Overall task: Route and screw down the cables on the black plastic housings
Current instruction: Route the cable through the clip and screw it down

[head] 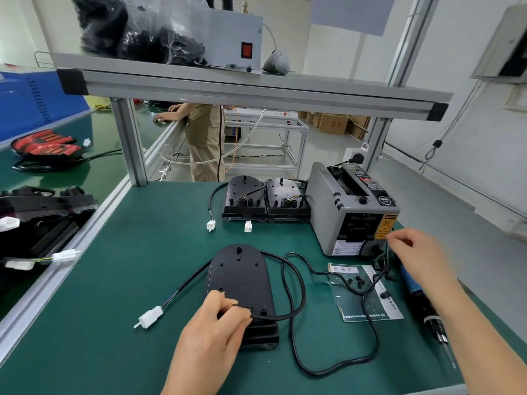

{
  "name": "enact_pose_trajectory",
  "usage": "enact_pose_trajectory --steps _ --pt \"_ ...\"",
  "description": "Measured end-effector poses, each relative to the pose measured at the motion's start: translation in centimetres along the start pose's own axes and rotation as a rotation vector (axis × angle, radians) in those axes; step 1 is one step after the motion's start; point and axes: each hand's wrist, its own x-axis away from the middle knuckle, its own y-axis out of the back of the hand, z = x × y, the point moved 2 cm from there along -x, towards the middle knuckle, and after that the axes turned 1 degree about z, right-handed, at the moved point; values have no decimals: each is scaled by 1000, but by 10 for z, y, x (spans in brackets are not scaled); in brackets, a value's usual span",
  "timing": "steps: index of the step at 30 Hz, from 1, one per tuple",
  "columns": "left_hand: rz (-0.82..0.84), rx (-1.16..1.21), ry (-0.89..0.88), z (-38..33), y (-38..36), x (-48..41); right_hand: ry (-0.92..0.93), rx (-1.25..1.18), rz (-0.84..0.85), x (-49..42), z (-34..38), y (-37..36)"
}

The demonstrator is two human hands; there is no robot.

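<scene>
Left hand (212, 323), fingers curled, pinched the long black cable (296, 283) at the near end of the oval black plastic housing (239, 275), which lay mid-tabletop towards the front edge of the green tabletop (128, 280). The white plastic connector (149, 317) lay left of the housing. Right hand (413, 249), blurred, fingertips drawn together, hovered beside the grey tape dispenser (350, 212) at the right edge; whether it pinched anything could not be told.
</scene>
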Motion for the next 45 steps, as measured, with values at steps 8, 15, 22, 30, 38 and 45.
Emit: enact_pose_trajectory --steps 8,15,22,30,38,45 --pt "36 -19 25 3 0 0 -307 -502 67 -18 7 -25" --pt "30 -26 34 1 1 -2 -442 -584 141 -30 6 -36" --pt "42 -7 36 0 2 -2 -472 -719 130 -35 9 -44" --pt "55 -6 38 0 2 -1 -465 -739 66 -38 12 -48" --pt "57 3 35 -1 3 -1 -493 -721 3 -38 17 -51" --pt "62 0 34 0 2 -1 -449 -728 -56 -33 21 -51"
